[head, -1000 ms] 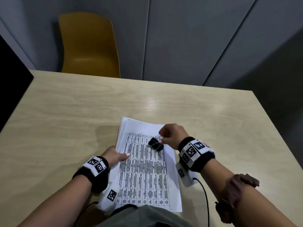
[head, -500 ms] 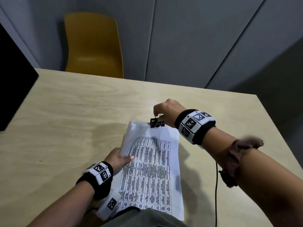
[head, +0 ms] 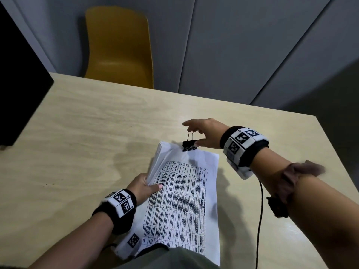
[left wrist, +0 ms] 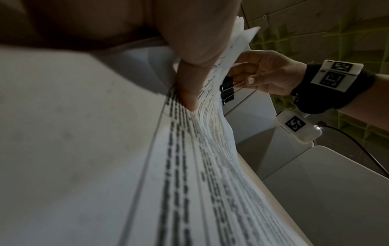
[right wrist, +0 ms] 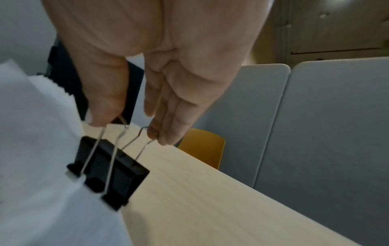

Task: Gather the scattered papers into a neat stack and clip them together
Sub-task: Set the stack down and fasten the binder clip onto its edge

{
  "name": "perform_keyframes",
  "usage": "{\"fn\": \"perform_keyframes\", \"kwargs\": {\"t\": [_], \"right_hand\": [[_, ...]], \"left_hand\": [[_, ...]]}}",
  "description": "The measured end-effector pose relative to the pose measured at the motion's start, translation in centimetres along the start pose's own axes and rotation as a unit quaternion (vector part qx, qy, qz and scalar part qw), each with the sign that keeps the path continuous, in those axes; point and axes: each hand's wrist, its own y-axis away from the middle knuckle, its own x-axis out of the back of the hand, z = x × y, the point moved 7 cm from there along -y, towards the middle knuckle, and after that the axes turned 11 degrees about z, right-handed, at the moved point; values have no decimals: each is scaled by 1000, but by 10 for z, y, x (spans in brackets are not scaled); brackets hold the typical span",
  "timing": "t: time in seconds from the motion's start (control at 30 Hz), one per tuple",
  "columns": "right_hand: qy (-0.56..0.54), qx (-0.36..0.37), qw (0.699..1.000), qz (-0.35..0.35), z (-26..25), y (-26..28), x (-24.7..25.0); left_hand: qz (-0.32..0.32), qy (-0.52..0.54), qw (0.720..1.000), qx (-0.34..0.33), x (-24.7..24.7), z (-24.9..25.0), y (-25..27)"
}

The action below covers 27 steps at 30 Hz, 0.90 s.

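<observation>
Right hand [head: 207, 133] pinches binder clip [head: 190, 145] (yellow chair [head: 118, 49] behind).

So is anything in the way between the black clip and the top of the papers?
Nothing visible. The binder clip, held by the right hand, already sits at the far edge of the paper stack, which the left hand holds.

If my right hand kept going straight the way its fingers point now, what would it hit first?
Probably the black binder clip that the right hand already pinches by its wire handles, then the far edge of the white paper stack it sits on. Depth beyond is unclear.
</observation>
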Motion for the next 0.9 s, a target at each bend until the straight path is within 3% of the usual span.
{"fn": "perform_keyframes", "kwargs": {"t": [0.23, 0.43, 0.67, 0.9], "right_hand": [[-87, -92, 990, -59, 19, -7, -7], [-144, -70, 987, -24, 18, -13, 0], [-195, -75, 977, 36, 27, -17, -5], [-175, -33, 984, 18, 14, -24, -2]], "left_hand": [[-7, 1, 1000, -18, 0, 6, 3], [-10, -3, 999, -35, 1, 5, 3], [-18, 36, 999, -10, -2, -5, -3], [-38, 34, 999, -19, -3, -8, -7]]}}
